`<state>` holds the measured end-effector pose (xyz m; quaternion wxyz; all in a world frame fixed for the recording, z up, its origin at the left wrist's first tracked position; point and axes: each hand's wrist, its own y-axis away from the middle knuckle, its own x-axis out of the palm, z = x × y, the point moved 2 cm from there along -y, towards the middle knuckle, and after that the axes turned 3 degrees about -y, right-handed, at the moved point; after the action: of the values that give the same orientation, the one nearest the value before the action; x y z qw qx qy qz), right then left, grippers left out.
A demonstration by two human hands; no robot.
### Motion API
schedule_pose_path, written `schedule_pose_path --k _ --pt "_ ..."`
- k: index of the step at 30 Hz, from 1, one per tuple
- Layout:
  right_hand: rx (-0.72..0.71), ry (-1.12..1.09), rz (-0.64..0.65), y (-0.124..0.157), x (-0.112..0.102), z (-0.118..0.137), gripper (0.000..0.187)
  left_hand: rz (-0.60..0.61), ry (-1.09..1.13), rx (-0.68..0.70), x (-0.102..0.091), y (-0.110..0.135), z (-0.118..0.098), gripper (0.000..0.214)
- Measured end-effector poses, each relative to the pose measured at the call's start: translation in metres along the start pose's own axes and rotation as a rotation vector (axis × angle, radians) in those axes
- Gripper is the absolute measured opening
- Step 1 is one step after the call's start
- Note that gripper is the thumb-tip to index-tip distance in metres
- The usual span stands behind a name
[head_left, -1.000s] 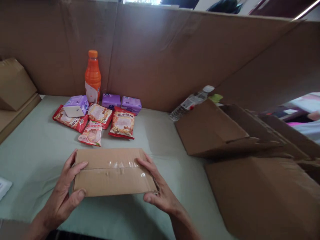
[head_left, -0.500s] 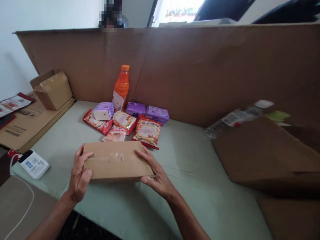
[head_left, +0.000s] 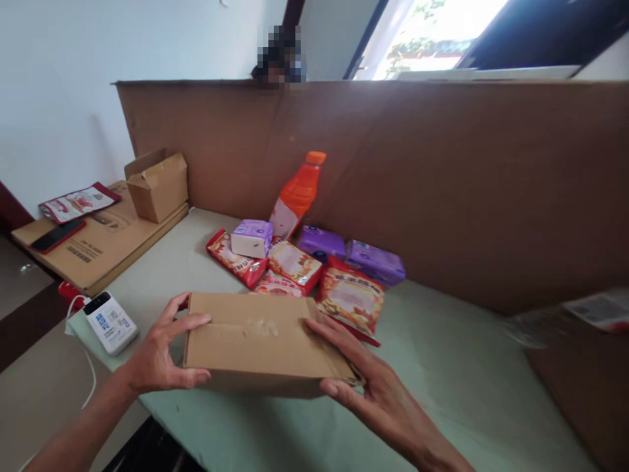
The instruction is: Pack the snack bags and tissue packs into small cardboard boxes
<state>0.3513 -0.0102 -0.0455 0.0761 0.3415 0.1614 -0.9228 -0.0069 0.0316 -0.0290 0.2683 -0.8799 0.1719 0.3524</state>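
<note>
A taped brown cardboard box [head_left: 260, 341] is held between both hands just above the pale green tabletop [head_left: 442, 367]. My left hand [head_left: 160, 354] grips its left end with thumb under and fingers on top. My right hand [head_left: 378, 387] clasps the right end, fingers laid along the top. Just beyond the box lie red snack packets [head_left: 351, 301], purple tissue packs [head_left: 376, 261] and an orange drink bottle [head_left: 297, 193].
A tall cardboard wall [head_left: 442, 183] runs behind the table. At left sit a white power bank [head_left: 111, 321] with a cable, a small open carton [head_left: 157, 183] on flat cardboard [head_left: 93, 246], and a phone [head_left: 57, 235]. A person's head shows above the wall.
The view has swung left and up, so the box stack at right left the frame. The box stays gripped in both hands and sits slightly lifted and turned.
</note>
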Motion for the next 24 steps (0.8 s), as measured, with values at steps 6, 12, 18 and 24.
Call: schedule_pose_path --k 6,12,18,24 --pt "-0.267 -0.188 0.086 -0.179 0.042 0.055 0.068 -0.379 -0.294 -0.105 -0.106 0.000 0.042 0.060" --pt "-0.392 -0.408 0.250 -0.360 0.145 0.110 0.049 -0.652 -0.468 -0.361 -0.183 0.003 0.115 0.057" --pt "-0.322 -0.456 0.149 -0.429 0.224 0.125 0.039 -0.721 -0.545 -0.433 -0.207 -0.008 0.176 0.052" --pt "-0.174 -0.456 -0.120 -0.427 0.256 0.109 0.061 -0.764 -0.559 -0.447 -0.198 -0.043 0.199 0.058"
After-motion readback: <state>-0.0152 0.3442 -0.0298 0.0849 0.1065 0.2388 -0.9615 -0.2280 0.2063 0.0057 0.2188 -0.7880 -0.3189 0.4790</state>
